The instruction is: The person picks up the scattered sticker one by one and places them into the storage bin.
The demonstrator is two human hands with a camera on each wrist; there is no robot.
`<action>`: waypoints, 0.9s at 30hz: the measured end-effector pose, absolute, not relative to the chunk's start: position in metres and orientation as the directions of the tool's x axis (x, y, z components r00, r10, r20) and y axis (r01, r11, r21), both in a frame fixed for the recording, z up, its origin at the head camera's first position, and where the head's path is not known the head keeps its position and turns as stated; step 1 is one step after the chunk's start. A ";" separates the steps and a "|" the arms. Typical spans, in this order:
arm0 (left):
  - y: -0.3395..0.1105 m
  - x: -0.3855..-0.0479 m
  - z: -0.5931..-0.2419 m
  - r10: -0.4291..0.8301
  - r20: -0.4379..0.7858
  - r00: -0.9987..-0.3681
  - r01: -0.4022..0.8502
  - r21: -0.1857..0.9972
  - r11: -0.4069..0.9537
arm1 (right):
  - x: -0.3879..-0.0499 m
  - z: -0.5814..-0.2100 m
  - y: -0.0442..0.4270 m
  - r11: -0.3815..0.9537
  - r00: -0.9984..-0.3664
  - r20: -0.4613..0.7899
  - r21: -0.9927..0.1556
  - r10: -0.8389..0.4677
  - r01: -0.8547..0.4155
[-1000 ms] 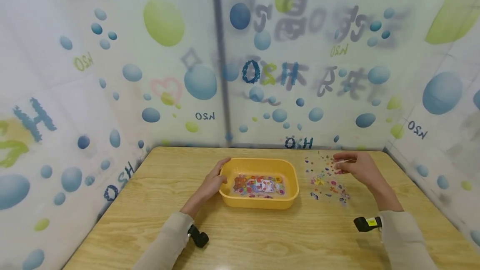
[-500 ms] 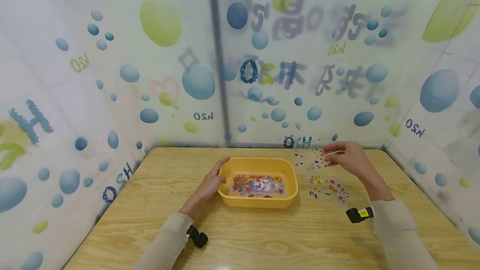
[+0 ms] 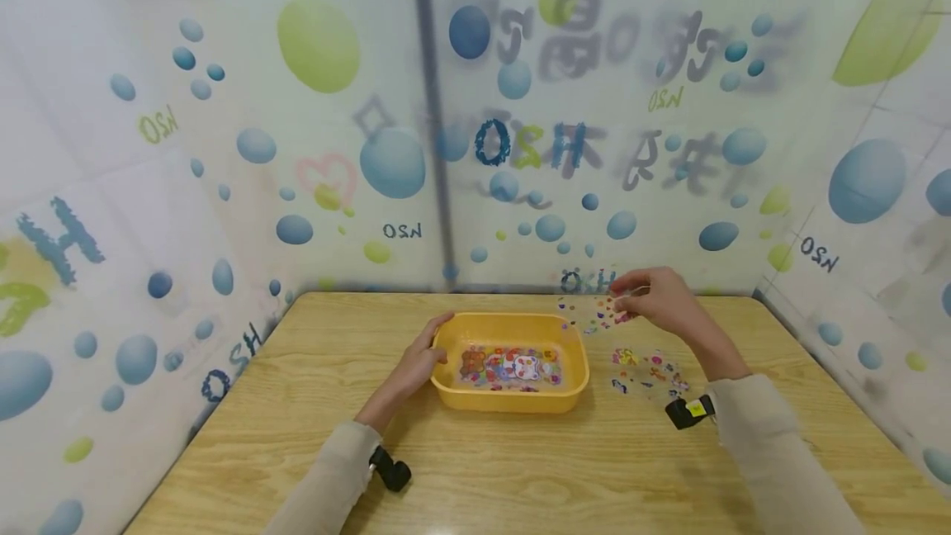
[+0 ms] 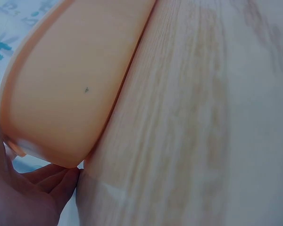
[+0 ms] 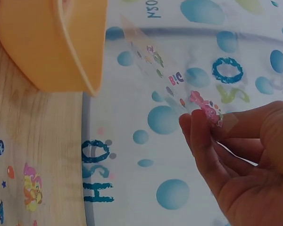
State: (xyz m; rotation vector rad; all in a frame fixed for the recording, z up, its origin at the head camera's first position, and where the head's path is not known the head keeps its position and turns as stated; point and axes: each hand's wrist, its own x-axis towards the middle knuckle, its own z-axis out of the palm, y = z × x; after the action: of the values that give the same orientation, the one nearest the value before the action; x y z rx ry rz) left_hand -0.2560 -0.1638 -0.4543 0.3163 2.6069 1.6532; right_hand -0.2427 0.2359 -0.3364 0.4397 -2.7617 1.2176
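A yellow plastic tub (image 3: 513,403) stands mid-table in the head view. My left hand (image 3: 407,371) grips its left end, the thumb over the rim; in the left wrist view, fingers (image 4: 61,186) lie against the tub's outside. Colourful cartoon stickers (image 3: 513,366) lie flat in the tub. My right hand (image 3: 660,304) pinches the edge of a clear sticker sheet (image 3: 590,314) between thumb and fingers, above the table's back, right of the tub. In the right wrist view this sheet (image 5: 167,77) shows small motifs and a pink figure.
Another clear sheet of cartoon stickers (image 3: 654,376) lies on the wooden table (image 3: 475,469) to the right of the tub. A bubble-patterned curtain (image 3: 401,213) rises behind the table and along both sides.
My right hand has carried the clear sticker sheet leftward and slightly up, towards the tub, uncovering the sheet on the table. The left hand keeps its grip, and the tub stays in place.
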 end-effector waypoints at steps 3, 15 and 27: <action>-0.164 -0.256 -0.455 0.187 0.072 -0.980 0.145 0.900 0.412 | -0.245 -0.334 0.228 0.635 -0.946 0.204 -0.703 -0.252 -0.320; -0.164 -0.259 -0.457 0.199 0.060 -0.978 0.138 0.906 0.401 | -0.254 -0.324 0.195 0.662 -0.931 0.160 -0.664 -0.328 -0.347; -0.164 -0.259 -0.456 0.193 0.061 -0.979 0.136 0.905 0.403 | -0.260 -0.330 0.153 0.664 -0.900 0.042 -0.660 -0.434 -0.351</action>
State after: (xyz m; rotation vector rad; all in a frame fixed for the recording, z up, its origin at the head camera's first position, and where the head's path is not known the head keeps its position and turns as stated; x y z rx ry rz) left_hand -0.2586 -0.1643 -0.4564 0.3039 2.5865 1.6606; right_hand -0.2600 0.1528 -0.3295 0.7049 -2.9735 1.1383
